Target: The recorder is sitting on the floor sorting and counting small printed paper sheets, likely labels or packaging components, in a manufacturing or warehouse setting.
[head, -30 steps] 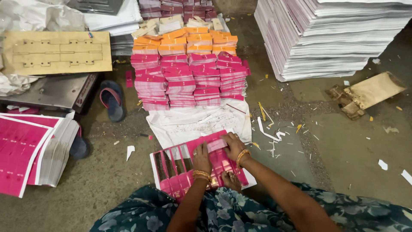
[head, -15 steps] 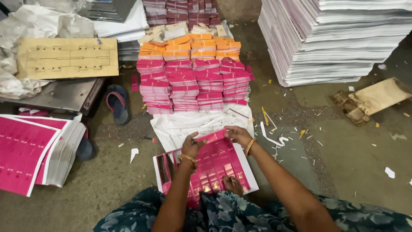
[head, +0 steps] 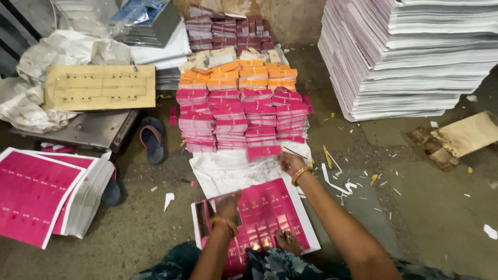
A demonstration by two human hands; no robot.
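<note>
My right hand [head: 290, 163], with a gold bangle on the wrist, is stretched forward and holds a small bundle of pink cards [head: 263, 152] just in front of the rows of stacked pink and orange cards [head: 239, 111]. My left hand [head: 228, 203] rests on the near pile of pink printed sheets [head: 272, 205] on the floor, pressing its left part. A bare foot [head: 284, 241] lies on the same pile. A white sheet [head: 228, 168] is spread between that pile and the card rows.
A tall stack of white sheets [head: 410, 57] stands at the right. Another pile of pink sheets [head: 44, 194] lies at the left, near blue slippers [head: 151, 139]. A wooden die board [head: 101, 87] rests on a metal plate. Torn cardboard [head: 459, 137] and paper scraps litter the floor.
My right hand has lifted a small bundle of pink cards off the near pile and carried it forward to the card rows. The left hand stays on the pile.
</note>
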